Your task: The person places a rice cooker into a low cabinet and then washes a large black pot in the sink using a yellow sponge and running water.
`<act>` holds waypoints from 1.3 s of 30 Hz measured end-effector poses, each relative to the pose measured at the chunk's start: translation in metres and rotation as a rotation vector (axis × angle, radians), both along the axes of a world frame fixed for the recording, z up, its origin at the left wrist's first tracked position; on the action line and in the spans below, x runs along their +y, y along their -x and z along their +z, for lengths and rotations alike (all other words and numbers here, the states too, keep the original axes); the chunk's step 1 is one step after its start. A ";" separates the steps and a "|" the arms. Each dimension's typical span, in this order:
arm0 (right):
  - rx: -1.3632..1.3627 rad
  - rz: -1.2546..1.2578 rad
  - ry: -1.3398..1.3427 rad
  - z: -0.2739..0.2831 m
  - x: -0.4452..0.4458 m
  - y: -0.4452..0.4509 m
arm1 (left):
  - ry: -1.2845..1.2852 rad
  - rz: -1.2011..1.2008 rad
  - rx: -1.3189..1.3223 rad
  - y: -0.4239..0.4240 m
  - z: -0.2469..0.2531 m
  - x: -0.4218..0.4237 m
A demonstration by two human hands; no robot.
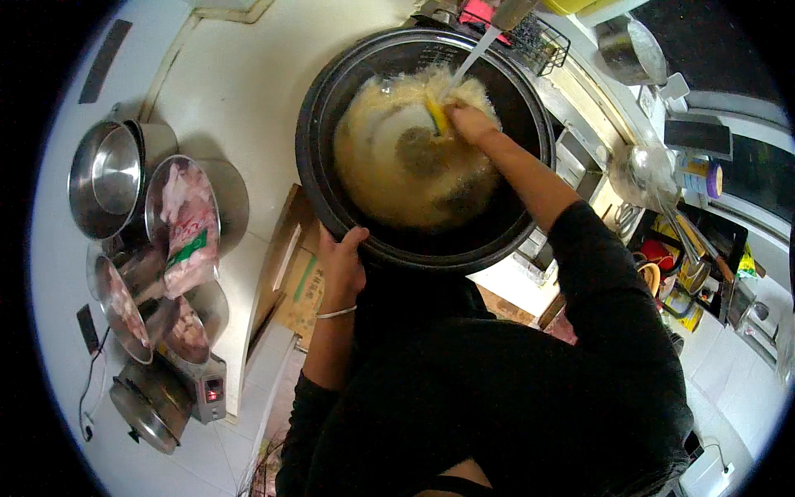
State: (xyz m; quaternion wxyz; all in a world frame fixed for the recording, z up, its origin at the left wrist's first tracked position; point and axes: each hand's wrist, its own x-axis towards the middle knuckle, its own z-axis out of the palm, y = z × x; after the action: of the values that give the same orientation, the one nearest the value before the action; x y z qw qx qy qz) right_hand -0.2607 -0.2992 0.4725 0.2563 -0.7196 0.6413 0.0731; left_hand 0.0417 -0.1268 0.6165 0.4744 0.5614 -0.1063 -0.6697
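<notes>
Before me is a large black cooking pot [385, 248] with graduation marks on its inner wall. Cloudy water [397, 174] fills its lower part, and a stream of water [475, 56] pours in from above. My right hand [475, 121] reaches inside and grips a yellow sponge [438, 118] with a dark side, close to the falling stream. Outside, at the near left, my left hand [343, 255] holds the pot's rim, its thumb on top. What lies on the pot's bottom is blurred by the water.
At left stand metal pots [102, 180], a container with bagged raw meat [192, 236], more meat containers [124, 304] and a device with a red display [213, 390]. A wire rack [553, 46] stands behind the pot. Utensils [686, 239] and packets crowd the right.
</notes>
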 end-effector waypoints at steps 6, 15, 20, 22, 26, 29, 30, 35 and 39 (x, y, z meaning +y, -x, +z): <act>-0.105 0.315 -0.004 0.062 0.103 -0.046 | 0.000 -0.012 -0.027 0.003 0.005 0.001; -0.187 0.200 -0.194 0.056 0.040 -0.213 | -0.030 0.001 0.004 -0.002 0.010 -0.002; -0.734 0.042 -0.854 0.086 0.111 -0.166 | -0.136 -0.038 0.006 -0.001 0.009 -0.004; -0.570 0.482 -0.716 0.099 0.134 -0.114 | -0.080 -0.032 -0.001 0.000 0.002 -0.004; 0.013 0.523 -0.888 0.072 0.137 0.015 | -0.034 -0.020 0.019 0.001 0.004 -0.001; 0.385 0.542 -0.627 0.065 0.086 0.068 | -0.058 -0.065 0.015 0.001 0.010 -0.003; 0.485 0.549 -0.472 0.060 0.063 0.067 | -0.071 -0.070 0.011 0.001 0.015 -0.004; 0.454 0.371 0.037 0.031 0.004 -0.019 | -0.031 -0.045 -0.009 0.001 0.017 -0.005; 0.080 -0.042 0.074 -0.037 0.020 -0.023 | -0.108 -0.116 -0.035 0.012 0.033 -0.017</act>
State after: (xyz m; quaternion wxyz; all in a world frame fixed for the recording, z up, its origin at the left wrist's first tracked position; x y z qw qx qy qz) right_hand -0.2380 -0.2789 0.4357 0.2053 -0.7114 0.6682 0.0726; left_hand 0.0299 -0.1435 0.6493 0.4019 0.5907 -0.1109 -0.6909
